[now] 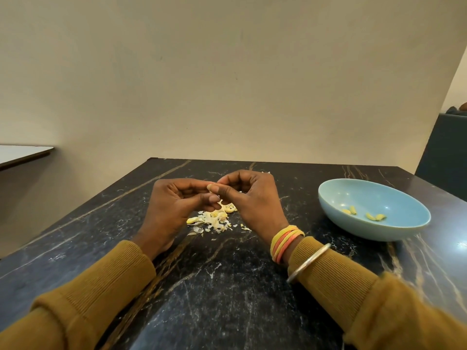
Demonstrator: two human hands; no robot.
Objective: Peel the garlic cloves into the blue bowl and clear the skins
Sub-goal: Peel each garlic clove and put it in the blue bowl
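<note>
The left hand (177,203) is curled, its thumb and fingertips pinching one end of a garlic clove (211,187) held in the air above the middle of the table (227,286), nearer the far edge than the near one. Straight below it on the tabletop lies a pile of skins (214,221), with a few yellowish pieces in it that may be unpeeled cloves. The right hand (252,198) pinches the clove's other end, thumb over the top. Fingers hide most of the clove, so how much skin is left cannot be told.

To peel it well, the left should hold firm while the right thumbnail lifts the papery edge and strips it lengthwise, letting scraps drop on the pile. The bared clove then goes to the blue bowl (366,195) by the right edge, where several peeled cloves (376,217) already lie.
</note>
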